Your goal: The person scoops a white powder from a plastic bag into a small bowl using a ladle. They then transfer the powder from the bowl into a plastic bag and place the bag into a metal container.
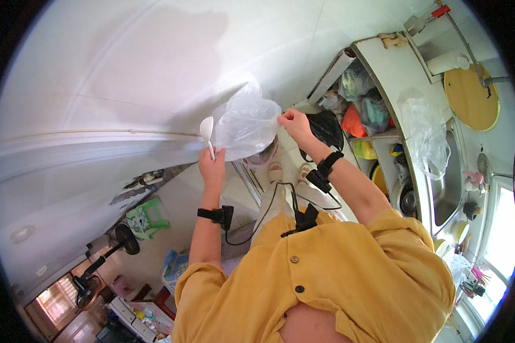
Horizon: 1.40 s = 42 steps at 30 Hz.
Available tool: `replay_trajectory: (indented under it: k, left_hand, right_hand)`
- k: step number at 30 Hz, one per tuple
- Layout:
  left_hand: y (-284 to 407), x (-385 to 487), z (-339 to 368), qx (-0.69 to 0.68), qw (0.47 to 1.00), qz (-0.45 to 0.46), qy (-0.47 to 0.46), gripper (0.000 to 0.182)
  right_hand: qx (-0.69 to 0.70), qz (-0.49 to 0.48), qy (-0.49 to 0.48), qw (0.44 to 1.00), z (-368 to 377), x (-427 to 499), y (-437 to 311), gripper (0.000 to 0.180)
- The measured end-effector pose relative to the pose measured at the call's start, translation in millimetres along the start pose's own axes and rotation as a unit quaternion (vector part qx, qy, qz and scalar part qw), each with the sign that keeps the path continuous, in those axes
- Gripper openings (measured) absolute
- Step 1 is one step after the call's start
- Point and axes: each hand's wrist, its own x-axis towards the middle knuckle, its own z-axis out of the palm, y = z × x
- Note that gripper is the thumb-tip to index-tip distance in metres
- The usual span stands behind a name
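Note:
My left hand [212, 165] grips a white spoon [206, 128] by its handle, with the bowl pointing up and away from me. Beside it, a clear plastic bag [249, 124] spreads out between my two hands. The left fingers touch the bag's near edge, though how firmly they hold it is hard to see. My right hand [296, 124] pinches the bag's right edge between thumb and fingers. Partly covered by the bag, a pinkish bin or bucket [264, 155] stands on the floor below.
A white wall [154, 64] rises in front. To the right, a counter [395, 81] has open shelves of bagged goods, a steel sink [444, 188] and another plastic bag [425, 133]. A black bag [326, 128] hangs near my right forearm. Behind left are a green stool [148, 218] and a fan [126, 239].

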Motion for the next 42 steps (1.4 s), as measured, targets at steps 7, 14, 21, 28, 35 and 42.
replay_trajectory:
  k: [7, 14, 21, 28, 35, 42]
  left_hand:
    - [19.9, 15.0, 5.1, -0.043, 0.996, 0.009, 0.084, 0.025]
    - [34.3, 10.1, -7.0, -0.075, 0.987, 0.052, 0.131, 0.027]
    - [71.4, 36.6, -1.4, -0.095, 0.981, 0.152, 0.068, 0.025]
    - [173.5, 48.5, 33.2, -0.166, 0.955, 0.212, -0.127, 0.025]
    - [337.8, -17.4, 50.0, -0.327, 0.818, 0.337, -0.332, 0.022]
    - [461.6, -136.5, 74.5, -0.415, 0.716, 0.206, -0.522, 0.039]
  right_hand:
    - [-0.126, -0.041, 0.002, 0.991, 1.9, 9.4, -12.7, 0.032]
    - [0.037, -0.03, -0.112, 0.993, -31.8, 0.1, -31.0, 0.031]
    - [0.039, -0.028, -0.112, 0.993, -58.3, -7.6, -38.3, 0.03]
    - [0.1, 0.001, 0.136, 0.986, -164.4, -91.9, -31.0, 0.028]
    - [0.452, -0.179, 0.147, 0.861, -307.4, -282.9, -40.5, 0.018]
    - [0.493, -0.05, 0.328, 0.804, -348.9, -383.1, 36.1, 0.083]
